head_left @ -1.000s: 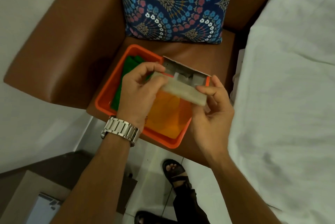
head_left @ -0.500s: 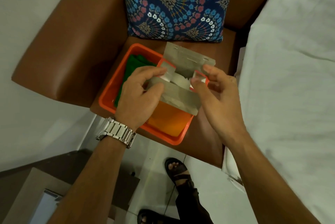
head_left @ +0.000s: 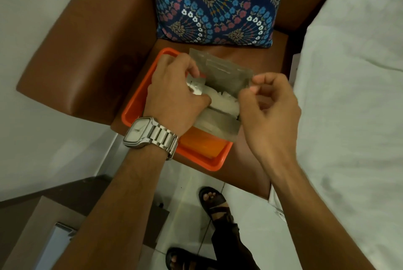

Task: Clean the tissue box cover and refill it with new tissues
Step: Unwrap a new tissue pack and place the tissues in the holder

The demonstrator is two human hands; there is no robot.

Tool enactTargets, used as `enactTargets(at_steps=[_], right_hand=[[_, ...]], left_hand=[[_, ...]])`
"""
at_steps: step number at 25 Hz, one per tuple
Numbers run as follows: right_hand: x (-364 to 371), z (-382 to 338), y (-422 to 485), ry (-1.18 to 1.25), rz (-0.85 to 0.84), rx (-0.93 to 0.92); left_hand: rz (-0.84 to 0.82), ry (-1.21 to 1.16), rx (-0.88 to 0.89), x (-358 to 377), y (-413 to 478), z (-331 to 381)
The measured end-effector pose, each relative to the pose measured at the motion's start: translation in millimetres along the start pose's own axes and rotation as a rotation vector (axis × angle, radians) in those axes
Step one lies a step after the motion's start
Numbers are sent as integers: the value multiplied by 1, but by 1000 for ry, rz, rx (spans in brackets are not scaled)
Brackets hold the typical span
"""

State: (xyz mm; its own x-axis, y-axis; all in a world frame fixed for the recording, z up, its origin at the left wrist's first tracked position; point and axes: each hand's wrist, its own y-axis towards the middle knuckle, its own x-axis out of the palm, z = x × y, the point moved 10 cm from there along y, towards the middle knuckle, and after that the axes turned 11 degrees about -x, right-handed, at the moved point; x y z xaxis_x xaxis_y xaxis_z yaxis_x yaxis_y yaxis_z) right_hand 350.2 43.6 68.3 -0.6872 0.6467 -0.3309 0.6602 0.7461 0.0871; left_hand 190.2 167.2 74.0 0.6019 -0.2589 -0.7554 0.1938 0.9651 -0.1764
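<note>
A grey cardboard tissue box (head_left: 222, 73) is held over an orange tray (head_left: 196, 158), its flaps folded open so the white tissues (head_left: 222, 101) inside show. My left hand (head_left: 174, 97), with a metal watch on the wrist, reaches into the box's left end and grips the stack of tissues. My right hand (head_left: 268, 103) pinches the right edge of the far flap between thumb and forefinger. An orange cloth (head_left: 200, 141) lies in the tray under the box.
The tray sits on the seat of a brown leather armchair (head_left: 87, 51) with a blue flowered cushion (head_left: 216, 1) at its back. A bed with a white sheet (head_left: 353, 95) fills the right. My sandalled feet (head_left: 216, 202) stand on the tiled floor below.
The box's flaps have been folded open, baring the tissues. My left hand has gone into the box and my right hand has shifted to the far flap's edge.
</note>
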Motion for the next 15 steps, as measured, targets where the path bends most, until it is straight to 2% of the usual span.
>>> enactTargets(at_steps=[2,5,7,9,11,13,15], right_hand=[[-9,-3,1,31,22,6],[-12,5,2,-36,-53,60],[-17,3,2,-246,-103,15],[-16,-17,6,-517,-150,-145],[4,-30,9,-695,-317,-230],[24,-32,8,-796,-505,-227],[32,-40,13,-838,-584,-229]], left_hand=[[18,29,59,-1,-3,4],[24,91,153,2,-11,8],[34,106,175,4,-13,11],[48,71,184,3,-15,15],[53,47,189,4,-17,17],[49,42,185,6,-20,17],[45,63,176,8,-22,17]])
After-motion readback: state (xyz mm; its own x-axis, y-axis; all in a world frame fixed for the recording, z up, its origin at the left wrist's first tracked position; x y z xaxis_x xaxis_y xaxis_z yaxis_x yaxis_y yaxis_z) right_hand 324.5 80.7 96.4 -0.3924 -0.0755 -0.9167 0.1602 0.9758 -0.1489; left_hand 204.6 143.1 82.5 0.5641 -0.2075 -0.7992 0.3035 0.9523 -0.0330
